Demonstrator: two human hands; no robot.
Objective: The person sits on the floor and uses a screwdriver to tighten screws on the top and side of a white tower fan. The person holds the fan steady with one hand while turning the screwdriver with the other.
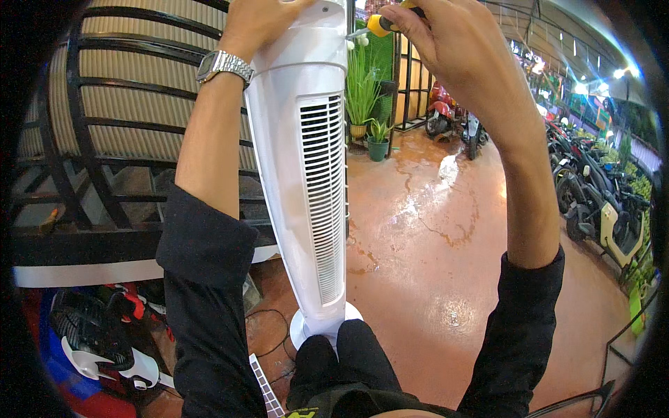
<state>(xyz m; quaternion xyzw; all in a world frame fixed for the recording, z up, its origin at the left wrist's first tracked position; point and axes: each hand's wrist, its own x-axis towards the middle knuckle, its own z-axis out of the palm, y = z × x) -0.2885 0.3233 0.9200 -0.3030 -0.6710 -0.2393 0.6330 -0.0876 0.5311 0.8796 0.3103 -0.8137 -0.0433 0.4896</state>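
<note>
A tall white tower fan (288,139) stands upright before me, its slatted grille along the right part and its round base by my knees. My left hand (259,24), with a metal watch (224,67) on the wrist, holds the fan near its top; the fingertips run out of the picture. In my right hand (456,52) is a screwdriver (380,26) with a yellow and black handle, gripped in closed fingers. Its shaft points left toward the fan's upper right side. I cannot tell whether the tip touches it.
Black metal railing (139,82) runs along the left. Below it lies another fan (90,327) with a black cage, near a cable (279,341) on the reddish floor (418,292). Potted plants (378,143) stand beyond the tower fan; several parked motorcycles (592,188) line the right.
</note>
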